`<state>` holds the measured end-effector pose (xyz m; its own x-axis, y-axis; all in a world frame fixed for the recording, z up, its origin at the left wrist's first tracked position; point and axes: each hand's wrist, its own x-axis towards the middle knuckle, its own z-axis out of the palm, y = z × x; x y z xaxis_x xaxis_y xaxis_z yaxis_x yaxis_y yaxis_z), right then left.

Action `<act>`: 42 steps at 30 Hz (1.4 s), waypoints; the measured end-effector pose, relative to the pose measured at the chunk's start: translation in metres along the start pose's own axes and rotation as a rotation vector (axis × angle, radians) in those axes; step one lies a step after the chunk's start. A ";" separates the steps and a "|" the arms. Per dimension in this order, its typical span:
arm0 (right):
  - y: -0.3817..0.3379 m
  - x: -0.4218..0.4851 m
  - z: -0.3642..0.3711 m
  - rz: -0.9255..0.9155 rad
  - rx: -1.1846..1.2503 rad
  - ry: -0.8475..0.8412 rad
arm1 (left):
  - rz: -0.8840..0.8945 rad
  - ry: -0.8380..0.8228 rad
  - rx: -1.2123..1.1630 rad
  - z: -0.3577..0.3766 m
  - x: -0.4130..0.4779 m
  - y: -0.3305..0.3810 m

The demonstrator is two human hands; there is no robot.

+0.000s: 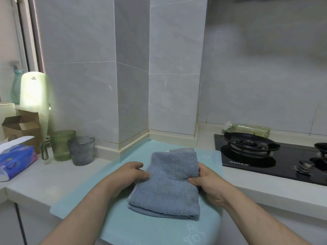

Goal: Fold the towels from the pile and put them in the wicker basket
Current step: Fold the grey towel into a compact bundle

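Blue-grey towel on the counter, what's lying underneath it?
A light teal mat spread over the pale counter shows all around the blue-grey towel. The left hand and right hand grip its sides. Whatever lies directly beneath the folded layers is covered.

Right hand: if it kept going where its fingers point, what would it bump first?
The grey-blue towel, whose fold the right hand pinches. Its fingers point left across it, so past that probably the left hand, though depth is unclear.
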<state>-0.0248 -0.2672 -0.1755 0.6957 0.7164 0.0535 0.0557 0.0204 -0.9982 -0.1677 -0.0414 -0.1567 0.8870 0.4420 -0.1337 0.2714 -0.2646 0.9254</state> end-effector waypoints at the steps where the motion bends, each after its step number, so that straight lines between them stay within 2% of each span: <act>1: 0.000 0.001 0.000 -0.008 -0.003 -0.012 | -0.038 -0.017 -0.035 -0.001 0.001 0.004; 6: 0.005 0.006 0.001 -0.039 -0.021 -0.006 | -0.259 -0.103 -0.142 0.001 0.007 0.026; 8: 0.006 0.006 0.002 -0.046 -0.030 -0.007 | -0.288 -0.117 -0.222 0.001 0.009 0.025; 12: 0.004 0.007 0.003 -0.024 -0.028 -0.013 | -0.173 -0.149 -0.303 -0.006 0.003 0.013; 18: 0.000 0.013 0.002 0.026 -0.216 0.102 | -0.051 -0.128 -0.051 -0.013 0.000 0.002; 20: -0.001 0.010 0.000 0.029 -0.277 0.062 | -0.009 -0.151 -0.046 -0.011 -0.004 0.000; 24: -0.004 0.005 -0.004 0.051 -0.213 -0.024 | 0.119 -0.149 -0.107 -0.007 -0.012 -0.006; 32: -0.001 -0.007 0.000 -0.023 -0.185 -0.082 | 0.279 -0.002 -0.118 -0.003 -0.018 -0.022; 36: 0.004 -0.014 0.007 -0.033 -0.121 0.049 | 0.317 0.040 -0.063 -0.004 -0.021 -0.023; 42: 0.016 -0.019 0.013 -0.063 -0.084 0.146 | 0.306 0.102 -0.024 -0.006 -0.018 -0.027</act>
<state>-0.0461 -0.2717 -0.1926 0.7854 0.6061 0.1255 0.1582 -0.0005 -0.9874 -0.1928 -0.0373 -0.1772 0.8839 0.4286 0.1874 -0.0124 -0.3792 0.9252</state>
